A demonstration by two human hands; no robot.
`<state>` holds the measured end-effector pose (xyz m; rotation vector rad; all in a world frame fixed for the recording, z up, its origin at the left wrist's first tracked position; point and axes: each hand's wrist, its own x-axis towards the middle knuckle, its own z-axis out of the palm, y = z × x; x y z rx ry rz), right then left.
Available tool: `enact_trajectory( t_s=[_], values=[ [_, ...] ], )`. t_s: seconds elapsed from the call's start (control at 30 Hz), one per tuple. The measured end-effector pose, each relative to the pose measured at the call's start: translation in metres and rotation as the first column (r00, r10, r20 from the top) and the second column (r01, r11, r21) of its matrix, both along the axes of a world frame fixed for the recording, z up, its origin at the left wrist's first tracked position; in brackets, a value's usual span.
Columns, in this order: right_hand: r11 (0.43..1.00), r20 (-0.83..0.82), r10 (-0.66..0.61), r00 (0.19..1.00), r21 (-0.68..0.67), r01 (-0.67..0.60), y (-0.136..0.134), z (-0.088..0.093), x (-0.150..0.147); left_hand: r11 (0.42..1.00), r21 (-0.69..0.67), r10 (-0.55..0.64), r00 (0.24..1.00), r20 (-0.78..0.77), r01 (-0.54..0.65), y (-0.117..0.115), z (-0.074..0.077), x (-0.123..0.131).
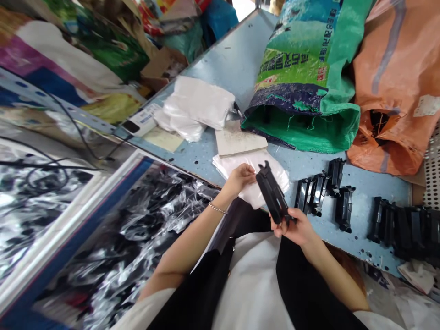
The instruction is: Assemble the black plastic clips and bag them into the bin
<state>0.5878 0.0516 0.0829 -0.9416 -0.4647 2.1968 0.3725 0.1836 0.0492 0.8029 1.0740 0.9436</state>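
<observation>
A long black plastic part with small prongs at its upper end is in my right hand, which grips the lower end. The part tilts up to the left over the table's front edge. My left hand is closed in a pinch near the part's upper end, beside thin white plastic bags. Whether a bag edge is between its fingers I cannot make out. A pale flat block lies on those bags. Several similar black parts lie on the table to the right of my right hand.
On the blue table lie a stack of white bags, an open green woven sack and an orange sack. More black parts sit at the right edge. A blue-edged bin of plastic-wrapped black items stands left.
</observation>
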Motion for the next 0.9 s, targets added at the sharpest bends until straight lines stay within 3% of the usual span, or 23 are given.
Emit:
enact_trajectory(
  t_s=[0.07, 0.13, 0.23, 0.33, 0.4, 0.53, 0.6, 0.67, 0.73, 0.83, 0.9],
  values=[
    [0.996, -0.052, 0.028, 0.998, -0.083, -0.032, -0.006, -0.008, -0.004, 0.999, 0.032, 0.013, 0.998, 0.056, -0.015, -0.003, -0.003, 0.003],
    [0.987, -0.121, 0.036, 0.992, -0.154, -0.054, -0.010, -0.014, -0.004, 0.996, 0.082, 0.026, 0.999, 0.018, -0.028, -0.006, -0.005, 0.003],
    [0.964, -0.180, 0.026, 0.983, -0.257, -0.072, -0.011, -0.019, -0.002, 0.965, 0.262, 0.036, 0.972, -0.230, 0.026, -0.009, -0.006, -0.007],
    [0.963, -0.076, -0.074, 0.994, -0.264, 0.052, -0.011, -0.019, 0.000, 0.842, 0.497, 0.103, 0.842, -0.529, 0.210, -0.011, -0.001, -0.022],
    [0.970, -0.055, -0.086, 0.995, -0.235, 0.071, -0.010, -0.017, -0.001, 0.769, 0.560, 0.139, 0.774, -0.617, 0.309, -0.013, 0.004, -0.026],
    [0.973, -0.219, 0.034, 0.975, -0.214, -0.082, 0.000, -0.017, -0.008, 0.719, 0.591, 0.100, 0.786, -0.610, 0.367, -0.030, 0.020, -0.018],
    [0.981, -0.243, 0.025, 0.970, -0.182, -0.070, 0.010, -0.019, -0.011, 0.694, 0.589, -0.019, 0.828, -0.560, 0.414, -0.050, 0.028, -0.010],
    [0.994, -0.137, -0.015, 0.990, -0.107, 0.000, 0.017, -0.022, -0.013, 0.649, 0.576, -0.199, 0.842, -0.502, 0.497, -0.072, 0.034, -0.003],
    [0.997, 0.079, -0.072, 0.994, 0.005, 0.072, 0.019, -0.023, -0.018, 0.594, 0.582, -0.309, 0.825, -0.473, 0.556, -0.092, 0.038, 0.002],
    [0.976, 0.379, -0.153, 0.913, 0.200, 0.081, 0.011, -0.018, -0.031, 0.524, 0.625, -0.252, 0.807, -0.534, 0.578, -0.107, 0.039, 0.004],
    [0.939, 0.473, -0.133, 0.871, 0.342, -0.043, 0.001, -0.010, -0.039, 0.462, 0.666, -0.151, 0.792, -0.592, 0.586, -0.112, 0.041, -0.003]
  ],
)
